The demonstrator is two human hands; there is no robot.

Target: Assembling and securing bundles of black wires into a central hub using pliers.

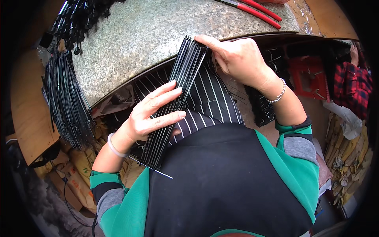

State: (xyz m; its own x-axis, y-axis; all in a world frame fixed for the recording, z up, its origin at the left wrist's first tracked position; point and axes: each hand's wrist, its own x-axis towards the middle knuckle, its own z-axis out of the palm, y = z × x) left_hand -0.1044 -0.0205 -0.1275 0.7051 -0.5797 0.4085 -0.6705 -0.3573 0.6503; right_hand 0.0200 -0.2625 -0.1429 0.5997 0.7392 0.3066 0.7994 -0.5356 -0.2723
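Black, slender rods point(187, 71) lie bundled in the bare left hand point(145, 117).
Its fingers clamp their middle; the bare right hand point(241, 63) is nearer the far ends, a fingertip touching (whether pinching, I cannot tell). Their long axis slants away and rightward, above white-striped black cloth point(215, 94), toward the grey speckled tabletop point(130, 43).

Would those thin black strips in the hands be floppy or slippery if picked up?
The strips look fairly stiff, running nearly straight past the left hand. Their smooth sheen suggests they might slide; they could splay, since one angles away near the right hand.
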